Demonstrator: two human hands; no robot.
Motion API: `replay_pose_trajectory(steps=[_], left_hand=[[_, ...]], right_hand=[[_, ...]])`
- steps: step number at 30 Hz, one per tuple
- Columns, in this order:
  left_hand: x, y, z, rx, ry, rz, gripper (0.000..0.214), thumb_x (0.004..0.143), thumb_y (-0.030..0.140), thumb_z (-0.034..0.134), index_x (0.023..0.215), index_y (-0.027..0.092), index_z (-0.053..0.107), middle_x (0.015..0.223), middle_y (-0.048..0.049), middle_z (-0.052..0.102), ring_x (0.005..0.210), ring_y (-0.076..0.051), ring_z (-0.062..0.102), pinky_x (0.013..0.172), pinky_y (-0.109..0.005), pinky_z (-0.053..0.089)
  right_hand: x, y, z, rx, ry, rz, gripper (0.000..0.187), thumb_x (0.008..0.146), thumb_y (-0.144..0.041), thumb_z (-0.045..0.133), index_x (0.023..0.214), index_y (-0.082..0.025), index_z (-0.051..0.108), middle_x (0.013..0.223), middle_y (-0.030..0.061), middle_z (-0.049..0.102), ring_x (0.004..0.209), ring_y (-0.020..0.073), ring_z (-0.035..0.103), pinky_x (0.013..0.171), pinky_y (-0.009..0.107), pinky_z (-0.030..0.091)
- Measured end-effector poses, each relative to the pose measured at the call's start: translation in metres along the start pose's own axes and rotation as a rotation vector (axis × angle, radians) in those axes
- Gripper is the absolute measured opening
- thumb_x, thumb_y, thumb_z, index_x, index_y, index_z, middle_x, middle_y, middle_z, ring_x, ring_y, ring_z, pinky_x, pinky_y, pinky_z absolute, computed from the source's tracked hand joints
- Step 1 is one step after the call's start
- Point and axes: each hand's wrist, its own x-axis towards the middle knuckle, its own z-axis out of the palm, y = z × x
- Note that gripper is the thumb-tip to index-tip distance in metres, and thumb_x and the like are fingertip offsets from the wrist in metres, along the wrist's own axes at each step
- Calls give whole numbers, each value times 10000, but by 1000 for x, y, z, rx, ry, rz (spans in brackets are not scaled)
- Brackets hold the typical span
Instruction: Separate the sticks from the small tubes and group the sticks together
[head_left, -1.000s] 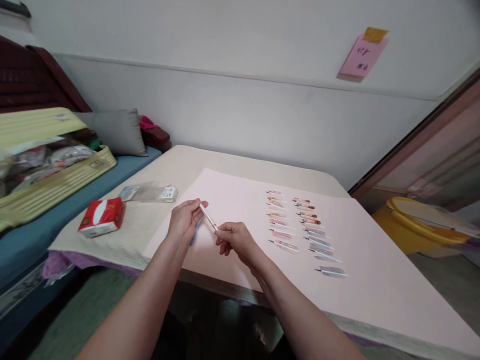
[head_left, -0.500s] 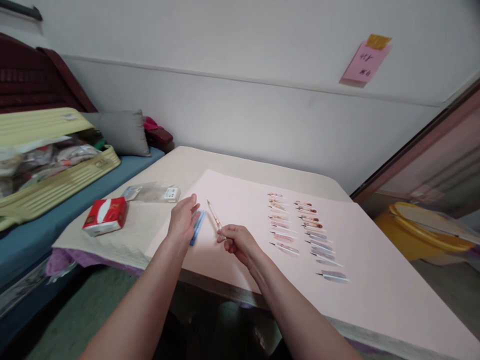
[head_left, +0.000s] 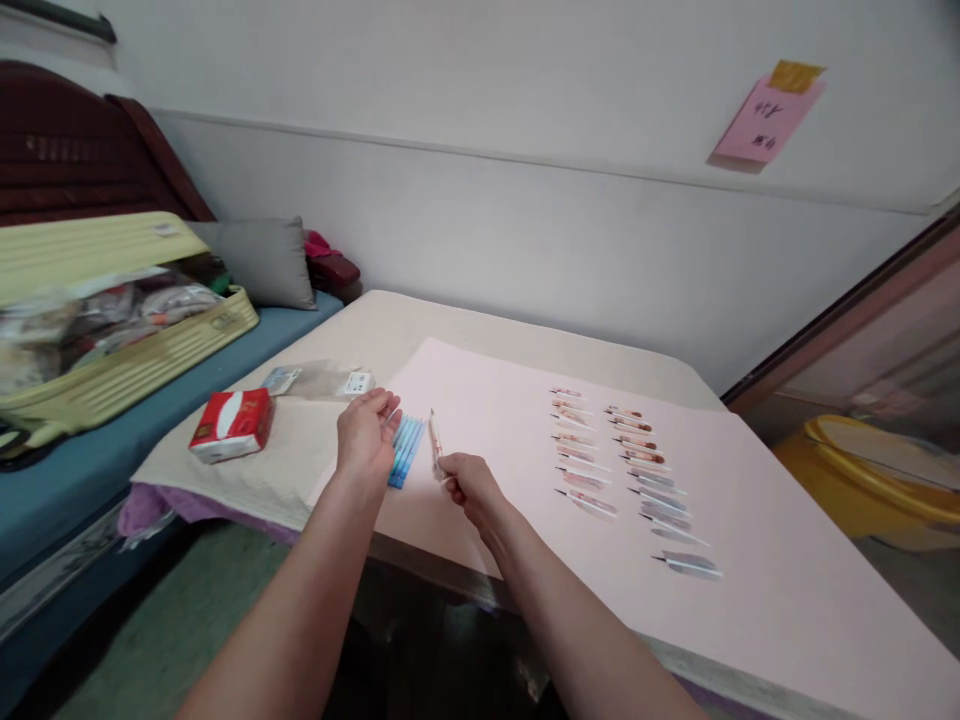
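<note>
My right hand [head_left: 472,480] pinches a slim pen [head_left: 435,440] with a printed reddish-white barrel near its lower end; its tip points up and away. Just left of it, my left hand [head_left: 365,430] is raised with fingers curled. Something thin and pale shows at its fingertips, too small to name. Partly behind that hand, several blue pens [head_left: 406,452] lie side by side on the pink sheet [head_left: 495,410]. Two columns of slim dark-tipped pens lie to the right, a reddish column [head_left: 585,480] and a brown-to-grey column [head_left: 660,497].
A red tissue pack [head_left: 231,425] and a clear plastic bag [head_left: 322,380] lie on the table's left. Beyond that side, an open yellow case [head_left: 142,358] rests on a blue bed. A yellow tub [head_left: 862,480] stands on the floor to the right.
The view has shifted slightly left. The pen in my right hand is now more upright. My left hand's fingers have curled in, and more of the blue pens show beside it.
</note>
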Motion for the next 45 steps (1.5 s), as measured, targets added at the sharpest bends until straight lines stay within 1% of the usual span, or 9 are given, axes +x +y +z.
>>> replay_pose_trajectory(steps=[3, 8, 18, 26, 29, 33, 35, 40, 45], left_hand=[[1, 9, -1, -41, 15, 6, 110, 706, 59, 566, 777, 142, 574, 785, -35, 617, 729, -98, 607, 729, -248, 473], [1, 16, -2, -81, 15, -12, 117, 722, 36, 540, 770, 140, 563, 764, -38, 618, 703, -93, 614, 682, -214, 487], [5, 17, -6, -114, 17, -58, 120, 730, 30, 536, 780, 134, 566, 760, -52, 624, 683, -95, 612, 659, -212, 503], [5, 19, -5, -128, 27, -81, 117, 735, 20, 521, 776, 125, 552, 739, -50, 609, 656, -91, 607, 621, -198, 500], [5, 19, -5, -128, 24, -77, 108, 738, 27, 526, 773, 125, 551, 738, -47, 606, 655, -90, 605, 628, -203, 507], [5, 18, -5, -126, 16, -73, 123, 733, 23, 538, 784, 134, 551, 761, -50, 612, 678, -93, 610, 646, -204, 512], [4, 18, -5, -127, 16, -80, 128, 734, 22, 538, 793, 135, 550, 771, -52, 614, 680, -92, 610, 650, -202, 512], [2, 18, -4, -121, 16, -83, 127, 729, 20, 543, 798, 126, 551, 788, -61, 618, 673, -91, 610, 632, -192, 506], [4, 17, -5, -114, 14, -94, 127, 729, 24, 550, 795, 133, 556, 767, -52, 617, 673, -92, 611, 641, -197, 510]], right_hand=[[3, 6, 6, -57, 25, -12, 51, 596, -146, 547, 561, -141, 510, 377, -44, 434, 330, 49, 346, 327, 165, 212], [13, 17, 18, -130, 85, -40, 64, 610, -136, 530, 553, -155, 508, 363, -25, 471, 352, 90, 452, 355, 182, 333], [27, 38, 32, -259, 123, -73, 101, 639, -137, 546, 584, -191, 481, 392, 1, 543, 380, 147, 539, 385, 234, 429], [28, 31, 30, -428, 111, -155, 151, 738, -232, 540, 604, -200, 478, 383, -4, 517, 380, 150, 535, 413, 240, 403], [27, 29, 26, -491, 88, -170, 102, 678, -171, 588, 650, -197, 493, 378, -27, 501, 377, 146, 524, 421, 234, 387], [25, 30, 25, -577, 19, -176, 195, 630, -119, 605, 771, -198, 495, 427, -46, 512, 386, 143, 523, 415, 224, 362], [25, 32, 28, -627, 35, -213, 191, 646, -119, 584, 791, -198, 488, 456, -37, 520, 400, 143, 521, 428, 227, 351], [28, 35, 36, -746, 139, -343, 135, 669, -112, 546, 730, -200, 463, 500, -17, 520, 469, 137, 515, 477, 228, 329], [31, 38, 39, -736, 136, -339, 146, 670, -70, 510, 703, -199, 450, 490, -19, 498, 422, 117, 473, 445, 220, 313]])
